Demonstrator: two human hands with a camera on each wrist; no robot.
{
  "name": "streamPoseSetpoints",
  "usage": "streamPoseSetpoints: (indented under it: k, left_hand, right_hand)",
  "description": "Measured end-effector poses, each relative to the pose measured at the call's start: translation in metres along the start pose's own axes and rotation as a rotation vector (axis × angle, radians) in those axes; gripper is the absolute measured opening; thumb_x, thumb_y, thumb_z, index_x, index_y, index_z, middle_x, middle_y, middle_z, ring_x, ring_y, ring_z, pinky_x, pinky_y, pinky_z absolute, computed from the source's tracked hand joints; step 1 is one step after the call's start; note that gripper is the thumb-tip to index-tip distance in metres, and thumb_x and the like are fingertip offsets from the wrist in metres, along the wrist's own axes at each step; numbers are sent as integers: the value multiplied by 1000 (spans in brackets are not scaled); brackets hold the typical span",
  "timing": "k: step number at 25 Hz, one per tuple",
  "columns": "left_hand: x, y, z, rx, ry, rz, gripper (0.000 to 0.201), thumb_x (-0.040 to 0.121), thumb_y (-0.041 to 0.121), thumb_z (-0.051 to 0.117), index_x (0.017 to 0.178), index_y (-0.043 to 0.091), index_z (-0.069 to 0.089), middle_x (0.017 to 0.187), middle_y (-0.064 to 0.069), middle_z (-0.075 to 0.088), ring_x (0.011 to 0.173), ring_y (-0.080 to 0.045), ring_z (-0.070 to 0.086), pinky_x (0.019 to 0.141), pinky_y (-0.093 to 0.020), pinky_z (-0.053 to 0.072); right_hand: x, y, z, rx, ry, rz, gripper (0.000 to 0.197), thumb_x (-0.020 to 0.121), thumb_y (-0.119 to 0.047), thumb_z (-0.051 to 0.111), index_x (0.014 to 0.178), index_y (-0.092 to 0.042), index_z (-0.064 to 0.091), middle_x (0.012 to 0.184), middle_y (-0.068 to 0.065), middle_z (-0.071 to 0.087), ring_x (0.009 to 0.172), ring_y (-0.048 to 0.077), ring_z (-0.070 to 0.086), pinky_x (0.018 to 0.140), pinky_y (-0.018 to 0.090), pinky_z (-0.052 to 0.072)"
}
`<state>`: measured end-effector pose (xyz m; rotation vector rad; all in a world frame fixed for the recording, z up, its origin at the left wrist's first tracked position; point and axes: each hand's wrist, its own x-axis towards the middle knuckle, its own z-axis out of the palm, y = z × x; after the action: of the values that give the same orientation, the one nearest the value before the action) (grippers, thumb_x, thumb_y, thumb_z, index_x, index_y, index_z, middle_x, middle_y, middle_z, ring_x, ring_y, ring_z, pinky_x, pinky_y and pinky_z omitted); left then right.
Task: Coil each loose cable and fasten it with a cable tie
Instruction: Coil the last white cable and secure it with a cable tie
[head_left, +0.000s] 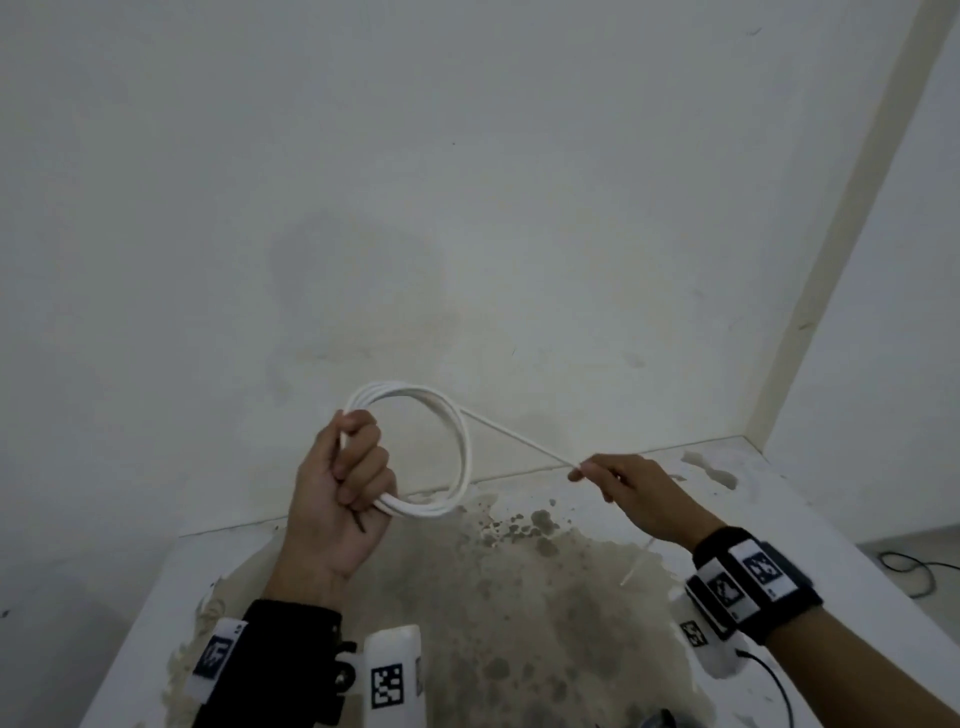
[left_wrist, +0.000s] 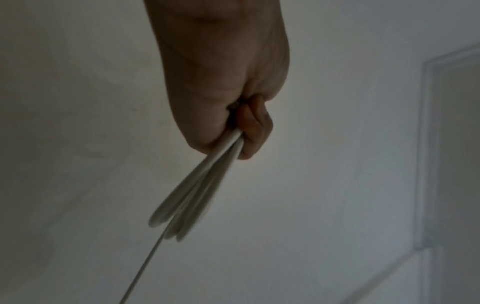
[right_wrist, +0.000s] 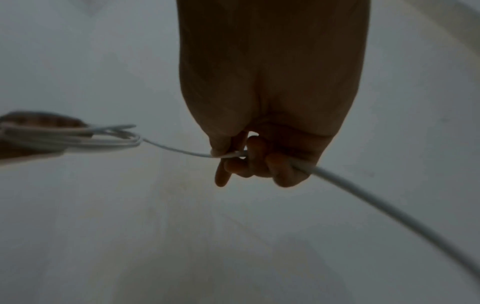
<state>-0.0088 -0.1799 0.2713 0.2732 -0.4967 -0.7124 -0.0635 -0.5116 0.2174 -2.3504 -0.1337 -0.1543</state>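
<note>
My left hand (head_left: 345, 480) is raised in front of the wall, its fingers curled round several loops of a white cable coil (head_left: 460, 441). A thin dark strip (head_left: 358, 521), perhaps a cable tie, sticks out under that fist. From the coil one loose strand (head_left: 519, 439) runs right and down to my right hand (head_left: 613, 475), which grips it; the tail (head_left: 636, 564) hangs below that hand. The left wrist view has the loops (left_wrist: 197, 191) fanning out of the left hand (left_wrist: 244, 133). In the right wrist view the right hand (right_wrist: 249, 164) is curled round the cable (right_wrist: 363, 193).
A white floor with a large grey stain (head_left: 519, 597) lies below my hands and meets a white wall (head_left: 467, 208) behind them. A black cable (head_left: 909, 569) lies on the floor at the far right, past a wall corner (head_left: 748, 436).
</note>
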Motion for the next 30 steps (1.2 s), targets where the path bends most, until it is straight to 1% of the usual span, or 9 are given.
streamPoseSetpoints:
  k: [2,5,7,9,11,17,22,27,30]
  left_hand:
    - [-8,15,-10,2,77,75,51,109,36,20,97,7,60,64,-4,50,48,-10,32,47,-27,35]
    - [-10,16,-6,160,447,283,35,104,33,36,80,16,56,52,6,39,41,-6,16,35,-19,27]
    - [-4,10,-1,288,607,368,31,102,35,35,77,20,48,48,8,32,36,-7,14,32,-17,20]
    - [5,-3,-4,369,690,369,32,103,34,32,77,20,45,47,8,31,30,-4,21,31,-16,20]
    - [12,-25,-7,470,736,296,33,105,33,30,79,17,44,48,7,34,31,-4,27,31,-17,23]
    - [9,-87,28,953,609,-109,42,105,32,35,86,5,60,62,-9,65,48,-19,61,47,-27,52]
    - [3,-81,41,646,425,-481,34,103,38,39,81,15,52,48,4,28,32,-5,19,36,-19,15]
    - [1,-68,34,206,272,-356,26,88,34,69,81,14,54,45,6,31,33,-7,17,32,-18,20]
    - [1,-71,31,168,334,-178,28,91,36,64,78,15,51,44,6,32,34,-7,14,32,-19,18]
  right_hand:
    - [-12,16,3,-156,-117,25,32,105,-42,41,103,-35,72,67,-7,58,64,13,57,59,21,39]
    - [-25,2,5,-434,-344,41,37,105,-49,30,95,-33,62,78,-7,62,67,11,54,65,27,41]
    - [-38,-20,11,-575,-500,-6,39,107,-47,24,120,-28,56,104,5,67,86,21,62,78,35,47]
    - [-54,-53,17,-636,-584,-170,42,108,-42,26,144,-28,42,123,6,61,102,28,62,86,39,48]
    - [-61,-92,19,-606,-505,-414,39,107,-38,32,140,-29,49,118,0,57,92,26,62,77,37,48]
    - [-32,-132,-13,-360,-105,-606,15,98,-38,58,107,-36,70,99,-14,64,77,6,60,60,27,47]
    - [-10,-99,-31,-244,-4,-418,21,97,-51,55,99,-36,69,91,-17,66,77,-1,58,64,23,46]
    - [-29,-44,-2,115,34,-162,26,105,-36,44,104,-33,71,70,-8,60,60,5,51,58,22,40]
    - [-53,-33,37,380,-13,91,32,108,-31,38,108,-25,69,68,-2,56,51,9,45,53,31,43]
